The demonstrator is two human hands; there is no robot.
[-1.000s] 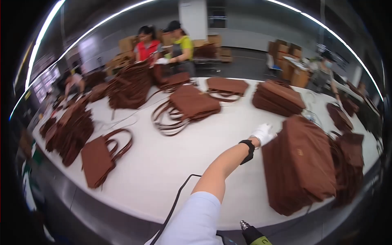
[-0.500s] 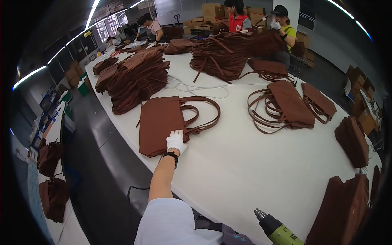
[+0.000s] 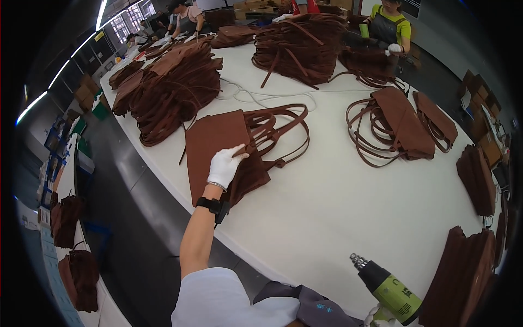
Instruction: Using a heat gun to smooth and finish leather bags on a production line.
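Observation:
My left hand (image 3: 223,168), in a white glove with a black band at the wrist, pinches the handle-side edge of a flat brown tote bag (image 3: 213,132). That edge is tilted up, and more brown fabric (image 3: 251,180) shows beneath it; I cannot tell whether this is a second bag. Looped handles (image 3: 291,122) spread to the right. At the lower edge my right hand (image 3: 381,317), gloved too and mostly cut off, is wrapped round the grip of a green and black heat gun (image 3: 389,290). The gun's metal nozzle points up and left, away from the bag.
Tall stacks of brown bags (image 3: 169,90) (image 3: 297,49) stand farther back on the white table (image 3: 327,218). A white cord (image 3: 261,98) crosses it. More bags (image 3: 400,122) lie right, and folded ones (image 3: 460,278) line the right edge. Co-workers (image 3: 388,27) stand at the far side.
My left hand has shifted up and left and now grips the bag's edge, which has lifted and turned. My right hand and more of the heat gun have come into view.

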